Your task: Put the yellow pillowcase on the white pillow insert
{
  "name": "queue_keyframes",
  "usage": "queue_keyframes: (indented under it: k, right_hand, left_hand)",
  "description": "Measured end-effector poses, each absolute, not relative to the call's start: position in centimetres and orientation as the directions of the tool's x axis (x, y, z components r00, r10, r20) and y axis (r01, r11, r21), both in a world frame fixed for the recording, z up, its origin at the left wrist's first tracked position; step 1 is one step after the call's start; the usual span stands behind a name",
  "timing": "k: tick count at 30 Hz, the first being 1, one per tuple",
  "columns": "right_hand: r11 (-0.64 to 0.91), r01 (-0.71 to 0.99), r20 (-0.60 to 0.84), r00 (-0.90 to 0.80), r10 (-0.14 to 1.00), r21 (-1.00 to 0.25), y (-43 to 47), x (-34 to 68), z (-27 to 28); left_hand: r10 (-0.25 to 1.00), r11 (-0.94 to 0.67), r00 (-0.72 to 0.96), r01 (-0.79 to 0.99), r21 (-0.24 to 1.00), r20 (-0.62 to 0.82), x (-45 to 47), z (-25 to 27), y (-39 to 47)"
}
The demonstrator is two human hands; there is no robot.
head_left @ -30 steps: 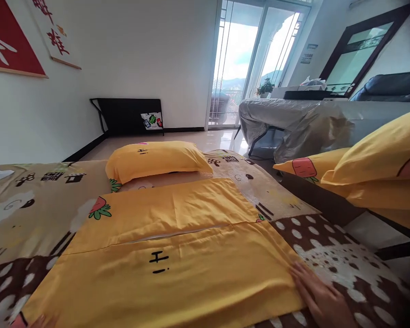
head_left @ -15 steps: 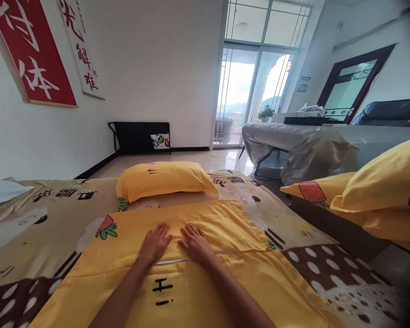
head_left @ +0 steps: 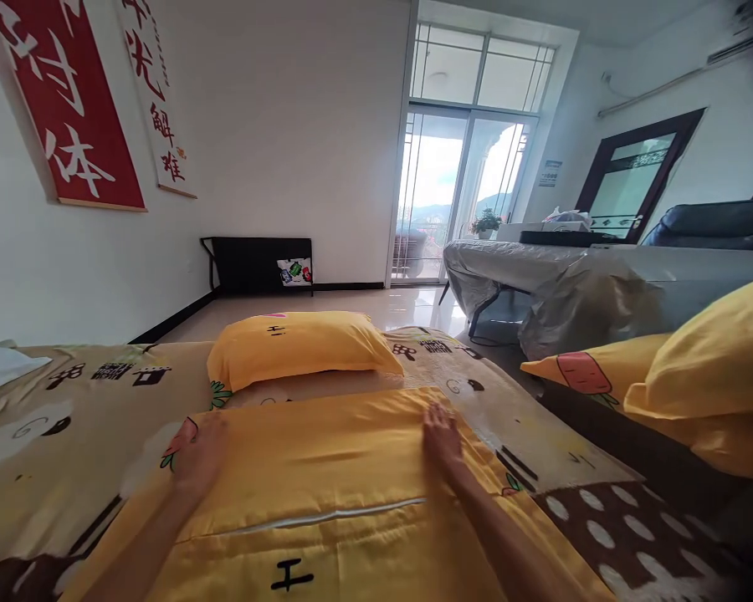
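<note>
Near the patterned beige blanket's (head_left: 69, 468) far edge, left hand (head_left: 201, 456) and right hand (head_left: 443, 436) lie apart across a flat yellow cloth pillowcase (head_left: 326, 460).

A home is indicated: yellow pillowcase (head_left: 326, 451) and pillow (head_left: 307, 349) laid on patterned blanket (head_left: 533, 431), scrolls (head_left: 84, 117) hung on wall (head_left: 294, 125).

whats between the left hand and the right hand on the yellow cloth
In the head view, just a lightly creased stretch of the flat yellow cloth lies between the left hand and the right hand.
</note>
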State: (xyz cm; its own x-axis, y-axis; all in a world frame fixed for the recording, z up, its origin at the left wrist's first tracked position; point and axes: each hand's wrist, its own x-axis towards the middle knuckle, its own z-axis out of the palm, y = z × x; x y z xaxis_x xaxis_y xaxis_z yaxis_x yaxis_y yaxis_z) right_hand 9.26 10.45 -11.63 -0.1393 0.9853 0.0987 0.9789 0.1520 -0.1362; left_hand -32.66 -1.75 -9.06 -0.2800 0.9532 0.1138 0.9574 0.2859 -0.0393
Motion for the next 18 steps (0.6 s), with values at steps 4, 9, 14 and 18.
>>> queue_keyframes:
  k: [4,9,14,18]
  right_hand:
    - [0.525,0.822,0.133,-0.508,0.851,-0.222,8.8,-1.0,-11.3]
    - [0.611,0.733,0.159,-0.593,0.789,-0.298,9.4,-3.3,-12.9]
    - [0.375,0.878,0.043,-0.380,0.924,-0.299,15.5,4.9,-14.3]
    - [0.216,0.958,0.036,-0.213,0.976,-0.189,19.3,11.6,-15.6]
  left_hand:
    - [0.993,0.121,-0.120,0.992,0.042,-0.018,-21.4,-10.4,3.7]
    - [0.999,0.012,-0.008,0.994,0.108,-0.033,-19.5,-13.3,6.1]
    - [0.976,0.216,-0.215,0.975,0.060,-0.023,-32.3,-14.4,4.4]
    - [0.951,0.308,-0.308,0.950,-0.056,-0.008,-41.3,-15.5,3.0]
